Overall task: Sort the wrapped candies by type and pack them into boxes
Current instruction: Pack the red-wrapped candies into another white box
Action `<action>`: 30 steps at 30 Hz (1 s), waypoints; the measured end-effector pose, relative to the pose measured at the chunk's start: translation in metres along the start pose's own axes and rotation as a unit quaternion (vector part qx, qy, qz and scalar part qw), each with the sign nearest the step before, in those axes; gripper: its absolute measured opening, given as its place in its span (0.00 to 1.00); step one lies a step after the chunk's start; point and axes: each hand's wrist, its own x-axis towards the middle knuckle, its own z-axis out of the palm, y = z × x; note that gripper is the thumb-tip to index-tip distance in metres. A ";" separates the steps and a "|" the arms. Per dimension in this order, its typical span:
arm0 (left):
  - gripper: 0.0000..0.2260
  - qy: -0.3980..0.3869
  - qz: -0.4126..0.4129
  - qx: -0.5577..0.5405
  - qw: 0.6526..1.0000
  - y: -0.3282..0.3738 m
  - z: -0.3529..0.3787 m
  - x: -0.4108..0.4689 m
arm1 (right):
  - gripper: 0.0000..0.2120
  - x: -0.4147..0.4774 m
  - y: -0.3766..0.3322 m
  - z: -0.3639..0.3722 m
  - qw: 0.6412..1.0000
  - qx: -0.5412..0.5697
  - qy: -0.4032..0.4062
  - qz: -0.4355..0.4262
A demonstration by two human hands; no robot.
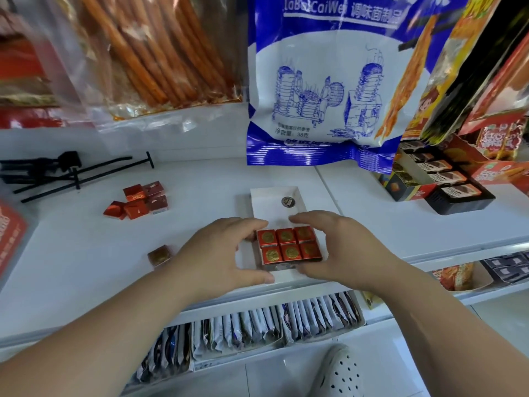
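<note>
A shallow white box [274, 202] lies open on the white shelf. In its near half sits a block of red foil candies [289, 246] with gold round marks, two rows of three. My left hand [220, 253] curls round the block's left side, fingers behind it and thumb at the box's front edge. From the right, my right hand [340, 247] cups the same block, fingertips at its back edge. Several loose red candies [140, 202] lie in a heap at the back left. One brown-gold candy [159, 255] sits alone beside my left wrist.
A round dark sticker [288, 202] lies in the box's far half. Black metal hooks [68, 170] rest at the back left. Snack bags hang above, a blue-white one [320, 81] in the middle. Trays of chocolate bars [440, 173] stand right; packets [257, 325] fill the lower shelf.
</note>
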 end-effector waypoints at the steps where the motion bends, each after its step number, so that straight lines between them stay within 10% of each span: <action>1: 0.37 0.007 0.004 0.006 1.000 0.000 -0.002 0.000 | 0.37 0.002 -0.003 0.001 1.000 0.010 0.006 -0.003; 12: 0.10 0.329 -0.138 -0.004 0.934 -0.089 -0.067 -0.031 | 0.19 0.043 -0.080 0.051 0.991 0.011 0.091 -0.094; 19: 0.24 0.120 -0.234 0.170 0.950 -0.136 -0.083 -0.055 | 0.22 0.067 -0.127 0.082 0.995 0.040 0.027 -0.087; 30: 0.11 0.180 -0.171 0.096 0.964 -0.135 -0.085 -0.071 | 0.27 0.124 -0.187 0.102 0.999 0.015 -0.002 -0.036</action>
